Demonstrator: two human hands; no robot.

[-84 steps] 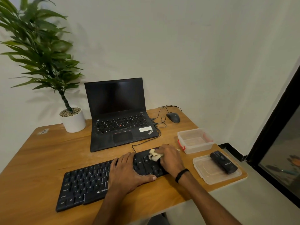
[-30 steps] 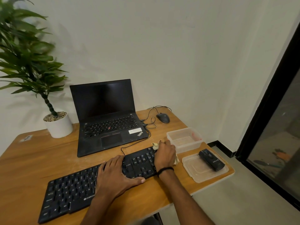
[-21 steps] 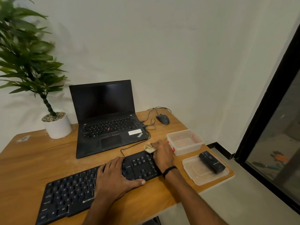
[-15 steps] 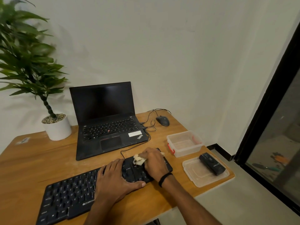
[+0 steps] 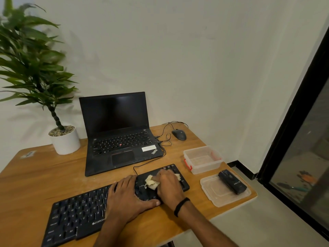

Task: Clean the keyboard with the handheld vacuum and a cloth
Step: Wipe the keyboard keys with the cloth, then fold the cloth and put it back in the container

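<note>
My right hand (image 5: pixel 170 186) clutches crumpled cream cloth (image 5: pixel 151 183) at right end of long black keyboard (image 5: pixel 78 214); keys run left, under flat left hand (image 5: pixel 124 198).

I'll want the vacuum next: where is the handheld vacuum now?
Head view, table's right end: the handheld vacuum lies on the clear lid, just nearer than the plastic container, right of the keyboard.
</note>
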